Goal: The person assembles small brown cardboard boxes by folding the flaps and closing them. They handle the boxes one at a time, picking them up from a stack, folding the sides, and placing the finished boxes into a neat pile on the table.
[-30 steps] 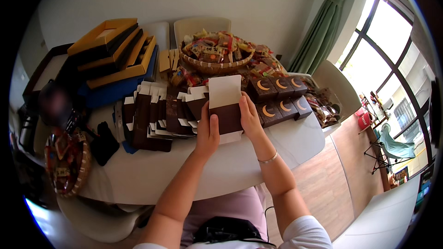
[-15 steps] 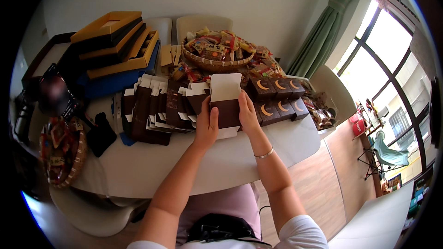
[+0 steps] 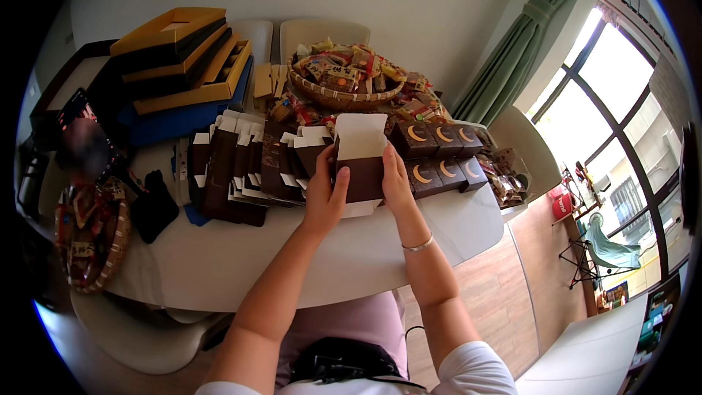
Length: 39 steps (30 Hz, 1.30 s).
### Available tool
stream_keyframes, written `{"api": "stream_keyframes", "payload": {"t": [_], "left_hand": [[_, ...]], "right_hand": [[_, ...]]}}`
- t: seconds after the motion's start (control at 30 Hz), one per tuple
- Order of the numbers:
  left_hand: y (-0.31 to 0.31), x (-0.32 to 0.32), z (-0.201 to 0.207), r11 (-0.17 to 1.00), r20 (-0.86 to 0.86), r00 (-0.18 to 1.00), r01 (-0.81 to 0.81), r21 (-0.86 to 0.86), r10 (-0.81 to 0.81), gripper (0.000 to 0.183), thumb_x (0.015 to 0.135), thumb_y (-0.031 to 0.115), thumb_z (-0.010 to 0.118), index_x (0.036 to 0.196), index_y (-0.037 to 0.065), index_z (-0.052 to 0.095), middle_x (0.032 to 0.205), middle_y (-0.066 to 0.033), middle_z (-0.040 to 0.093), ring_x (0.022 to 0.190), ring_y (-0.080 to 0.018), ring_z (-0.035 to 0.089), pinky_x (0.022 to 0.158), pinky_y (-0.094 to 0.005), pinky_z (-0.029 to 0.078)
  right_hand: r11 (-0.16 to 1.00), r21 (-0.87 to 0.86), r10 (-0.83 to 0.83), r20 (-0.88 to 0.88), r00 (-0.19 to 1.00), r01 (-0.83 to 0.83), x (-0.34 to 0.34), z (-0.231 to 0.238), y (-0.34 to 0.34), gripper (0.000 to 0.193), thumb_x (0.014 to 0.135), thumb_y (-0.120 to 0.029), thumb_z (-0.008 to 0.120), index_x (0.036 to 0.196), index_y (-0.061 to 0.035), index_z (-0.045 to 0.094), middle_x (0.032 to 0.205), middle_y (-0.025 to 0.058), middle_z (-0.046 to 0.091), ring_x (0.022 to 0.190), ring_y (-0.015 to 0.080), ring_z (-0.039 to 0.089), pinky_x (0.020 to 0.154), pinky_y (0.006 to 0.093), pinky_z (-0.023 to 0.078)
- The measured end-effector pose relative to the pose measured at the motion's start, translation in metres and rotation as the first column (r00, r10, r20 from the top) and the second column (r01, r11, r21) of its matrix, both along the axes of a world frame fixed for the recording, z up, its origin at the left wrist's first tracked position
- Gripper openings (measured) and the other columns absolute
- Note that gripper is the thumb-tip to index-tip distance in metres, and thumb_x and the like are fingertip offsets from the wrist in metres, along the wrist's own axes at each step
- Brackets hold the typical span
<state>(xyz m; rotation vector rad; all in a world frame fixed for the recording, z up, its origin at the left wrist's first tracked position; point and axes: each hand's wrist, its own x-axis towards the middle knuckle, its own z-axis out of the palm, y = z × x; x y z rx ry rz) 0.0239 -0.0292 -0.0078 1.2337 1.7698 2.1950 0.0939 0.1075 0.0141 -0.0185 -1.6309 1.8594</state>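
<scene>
Between my two hands is a small dark brown carton [image 3: 362,179], its white inner flap standing up at the far side. My left hand [image 3: 324,194] grips its left side, the thumb lying along the near face. On the other side, the fingers of my right hand [image 3: 395,180] press against the carton. To the left, flattened brown cartons [image 3: 238,175] with white flaps lie stacked in an overlapping row. At the right stand two rows of folded brown boxes [image 3: 431,164] with a crescent moon on top. Whatever is inside the held carton is hidden.
A wicker basket [image 3: 347,97] heaped with wrapped snacks stands behind; a second basket [image 3: 91,241] is at the left edge. Yellow and black box trays [image 3: 175,51] are piled at the back left. A black cloth item [image 3: 153,208] lies near the white table's [image 3: 219,263] left side.
My hands keep their hold on the carton, which has tipped slightly, so more of its inside faces me. The whole view has shifted a little.
</scene>
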Motion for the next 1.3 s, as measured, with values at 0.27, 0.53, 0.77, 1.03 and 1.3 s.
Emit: {"api": "stream_keyframes", "payload": {"t": [0.27,0.53,0.77,1.03,1.3], "left_hand": [[0.001,-0.006,-0.007,0.985,-0.173,0.972,-0.168,-0.032,0.16,0.061,0.103,0.043,0.045,0.141,-0.004,0.037,0.115,-0.0238,0.065,0.099,-0.0347,0.068,0.083,-0.0368,0.052],[-0.002,-0.005,-0.005,0.973,-0.278,0.945,-0.209,-0.101,0.174,0.062,0.102,0.043,0.047,0.14,-0.005,0.039,0.118,-0.0277,0.063,0.102,-0.0435,0.065,0.084,-0.0432,0.053],[-0.003,-0.006,-0.003,0.972,-0.4,0.897,-0.228,-0.054,0.188,0.06,0.101,0.038,0.05,0.141,-0.005,0.038,0.12,-0.0281,0.062,0.101,-0.0436,0.065,0.083,-0.044,0.054],[-0.006,-0.002,0.005,0.977,-0.459,0.873,-0.211,-0.045,0.167,0.054,0.101,0.031,0.05,0.144,0.0,0.037,0.116,-0.0193,0.055,0.086,-0.0361,0.065,0.069,-0.0405,0.055],[-0.006,-0.003,0.0,0.972,-0.52,0.832,-0.233,-0.016,0.191,0.039,0.1,0.026,0.052,0.134,0.006,0.047,0.115,-0.0165,0.054,0.082,-0.0351,0.065,0.064,-0.0405,0.054]], "right_hand": [[0.993,-0.052,0.104,-0.035,0.994,-0.105,0.0,-0.004,0.002,0.053,0.107,-0.045,0.036,0.129,0.0002,0.053,0.12,0.0061,0.062,0.111,0.0127,0.058,0.094,0.0263,0.047],[0.891,-0.445,0.17,0.153,0.973,-0.086,0.004,-0.002,0.013,0.046,0.102,-0.042,0.048,0.124,-0.0032,0.059,0.114,0.0081,0.066,0.1,0.0164,0.066,0.084,0.0308,0.055],[0.895,-0.426,0.197,0.119,0.973,-0.129,0.007,-0.002,0.016,0.032,0.095,-0.028,0.053,0.116,-0.0052,0.062,0.107,0.0075,0.068,0.096,0.0203,0.066,0.085,0.0339,0.053],[0.866,-0.491,0.172,0.108,0.979,-0.098,0.007,0.003,0.014,0.024,0.094,-0.018,0.057,0.109,-0.0015,0.066,0.1,0.006,0.068,0.089,0.0156,0.066,0.077,0.0294,0.054],[0.873,-0.477,0.163,0.096,0.982,-0.098,0.006,0.005,0.013,0.019,0.094,-0.016,0.058,0.102,-0.0018,0.068,0.094,0.0057,0.068,0.084,0.0155,0.066,0.073,0.029,0.053]]}}
